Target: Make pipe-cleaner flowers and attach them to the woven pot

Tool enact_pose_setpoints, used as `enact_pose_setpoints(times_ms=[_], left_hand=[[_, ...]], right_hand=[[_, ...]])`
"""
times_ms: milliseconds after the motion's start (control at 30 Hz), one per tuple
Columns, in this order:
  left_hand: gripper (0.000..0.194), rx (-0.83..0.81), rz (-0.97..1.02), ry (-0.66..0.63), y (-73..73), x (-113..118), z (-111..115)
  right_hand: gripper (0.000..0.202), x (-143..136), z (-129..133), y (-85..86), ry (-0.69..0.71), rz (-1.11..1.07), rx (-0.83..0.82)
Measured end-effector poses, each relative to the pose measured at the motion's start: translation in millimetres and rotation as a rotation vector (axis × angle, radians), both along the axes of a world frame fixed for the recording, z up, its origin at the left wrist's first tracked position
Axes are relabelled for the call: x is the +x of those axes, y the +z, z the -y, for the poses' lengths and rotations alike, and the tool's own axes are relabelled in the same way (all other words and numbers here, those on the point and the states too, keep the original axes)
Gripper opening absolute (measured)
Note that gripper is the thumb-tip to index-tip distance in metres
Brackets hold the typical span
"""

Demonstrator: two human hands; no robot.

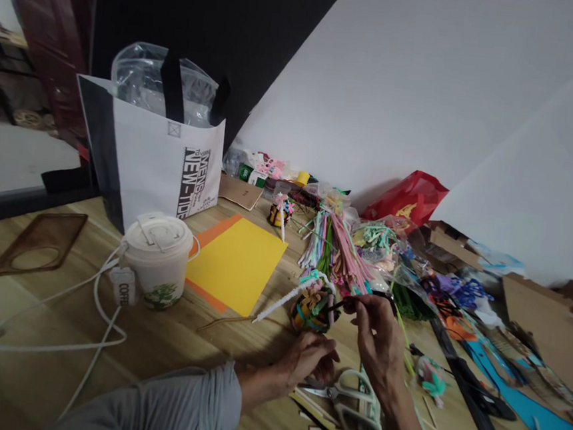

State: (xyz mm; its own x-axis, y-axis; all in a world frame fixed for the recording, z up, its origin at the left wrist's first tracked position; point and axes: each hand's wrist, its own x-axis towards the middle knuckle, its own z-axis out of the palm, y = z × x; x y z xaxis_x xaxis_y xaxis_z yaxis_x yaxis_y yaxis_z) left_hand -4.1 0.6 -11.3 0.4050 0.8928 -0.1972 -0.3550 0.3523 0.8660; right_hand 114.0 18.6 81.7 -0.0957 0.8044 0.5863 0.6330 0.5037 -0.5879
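Note:
A small round pot decorated with pipe-cleaner flowers [312, 309] stands on the wooden table, with a fuzzy white stem [285, 302] slanting out to its left. My right hand [380, 344] is at its right side, fingertips pinched on a thin dark stick [343, 304] whose tip reaches the flowers; its exact kind is unclear. Just in front of the pot, my left hand [306, 360] rests with curled fingers, and what they may hold is hidden. White-handled scissors [350, 401] lie between my forearms.
Yellow paper [242, 261] lies left of the pot, beside a lidded cup [157, 257] and white cable [99, 342]. Behind are a shopping bag [156, 157], a similar decorated pot [281, 211] and bundled pipe cleaners [336, 246]. Craft supplies and cardboard [547, 331] crowd the right.

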Motion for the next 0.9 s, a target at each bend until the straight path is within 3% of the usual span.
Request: enact_pose_setpoints(times_ms=[333, 767, 900], left_hand=[[0.031, 0.001, -0.048, -0.034, -3.0, 0.9, -2.3], [0.041, 0.006, 0.018, -0.015, 1.7, -1.5, 0.4], [0.053, -0.005, 0.050, 0.012, 3.5, -2.4, 0.2]], right_hand=[[0.015, 0.0, -6.3, -13.9, -0.002, 0.123, 0.048], [0.013, 3.3, -12.2, -18.3, 0.016, 0.159, 0.141], [0.014, 7.9, -14.5, -22.3, 0.027, 0.206, 0.145]])
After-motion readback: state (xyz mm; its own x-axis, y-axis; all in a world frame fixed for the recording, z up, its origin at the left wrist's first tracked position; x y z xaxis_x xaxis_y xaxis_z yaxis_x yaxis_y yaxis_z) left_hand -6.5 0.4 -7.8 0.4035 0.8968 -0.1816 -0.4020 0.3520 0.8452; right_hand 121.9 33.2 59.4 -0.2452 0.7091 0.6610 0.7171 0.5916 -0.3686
